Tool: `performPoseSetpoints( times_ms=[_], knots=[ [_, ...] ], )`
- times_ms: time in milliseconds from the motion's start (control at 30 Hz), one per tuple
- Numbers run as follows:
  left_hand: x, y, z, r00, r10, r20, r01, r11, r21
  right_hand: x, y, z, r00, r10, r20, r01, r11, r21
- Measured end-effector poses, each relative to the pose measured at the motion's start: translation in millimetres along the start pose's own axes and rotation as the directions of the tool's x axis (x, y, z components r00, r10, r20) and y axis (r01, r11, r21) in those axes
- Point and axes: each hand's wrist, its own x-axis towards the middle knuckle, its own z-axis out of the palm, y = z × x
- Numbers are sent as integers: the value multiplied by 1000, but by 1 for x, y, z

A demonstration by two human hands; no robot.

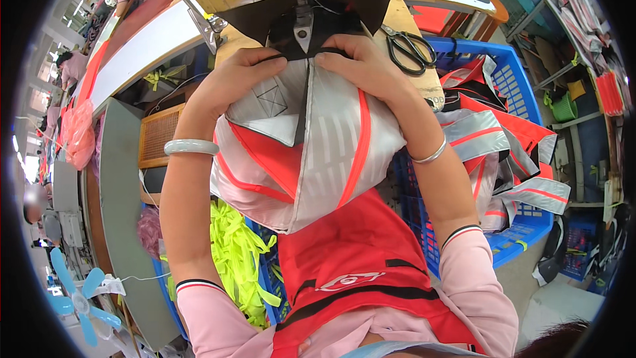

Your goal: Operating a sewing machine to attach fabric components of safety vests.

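Left hand (232, 79) and right hand (361, 66) closed on red-and-silver reflective fabric garment (311, 152), black strip edge (301, 53) pinched at sewing machine — needle hidden, fingertips partly tucked under.

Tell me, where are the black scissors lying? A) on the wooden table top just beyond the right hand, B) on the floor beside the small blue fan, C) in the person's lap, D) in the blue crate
A: the scissors lie flat on the wooden table top, just past the right hand, which with the left hand grips the red and grey garment; the blue crate holds only more garments.
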Motion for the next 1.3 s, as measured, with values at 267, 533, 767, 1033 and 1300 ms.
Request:
performPoseSetpoints(
  times_ms=[267,533,767,1033,1300],
  knots=[
    [11,3,-4,1000,-21,1,21,999,-42,8,-3,-3,992,123,18,-124,989,81],
    [-41,-5,-5,998,-62,26,58,987,151,-50,-36,-12,968,-7,251,77,960,-270],
    [-54,-15,98,855,189,482,-300,940,163,-140,-63,84,807,-284,518,588,476,-654],
    [-104,-33,101,975,64,214,-34,989,-142,-134,-27,51,913,-16,407,310,674,-670],
    [-131,-25,103,969,209,-135,-192,973,132,-123,-43,6,975,-150,165,217,818,-533]
  ],
)
